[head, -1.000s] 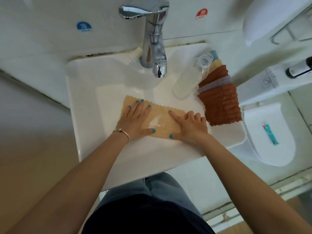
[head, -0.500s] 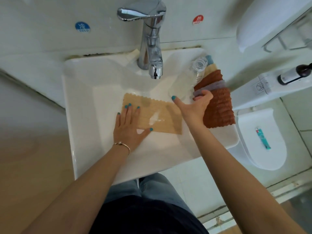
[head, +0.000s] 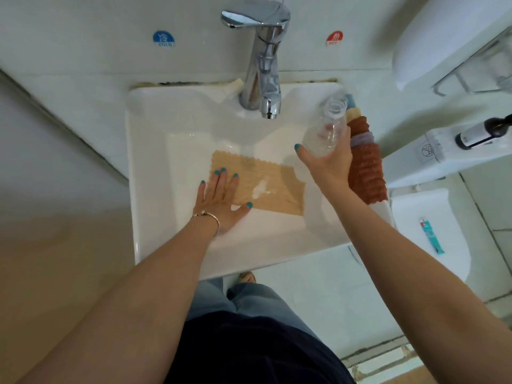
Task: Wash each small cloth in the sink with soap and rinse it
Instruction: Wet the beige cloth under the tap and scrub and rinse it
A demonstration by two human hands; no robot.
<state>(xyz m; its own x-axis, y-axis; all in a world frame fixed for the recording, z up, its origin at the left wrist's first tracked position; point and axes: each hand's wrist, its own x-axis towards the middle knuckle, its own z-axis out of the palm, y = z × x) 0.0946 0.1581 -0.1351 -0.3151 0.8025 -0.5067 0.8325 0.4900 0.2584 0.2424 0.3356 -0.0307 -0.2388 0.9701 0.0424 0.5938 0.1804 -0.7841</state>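
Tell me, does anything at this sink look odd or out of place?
Little stands out. A white blob, likely soap, sits on the tan cloth in the sink. The clear bottle in the right hand has no cap.

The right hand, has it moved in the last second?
Yes. The right hand left the tan cloth and went toward the sink's right rim, beside the folded cloths, where it now grips the clear bottle.

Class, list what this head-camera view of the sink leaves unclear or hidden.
- Clear plastic bottle: its contents cannot be told; the right hand covers its lower end.
- Stack of rust-brown cloths: the count is unclear, and the right hand and forearm partly hide it.
- Tan scalloped cloth: its near-left corner lies under the left hand.
- Dark pump bottle: the label is too small to read.
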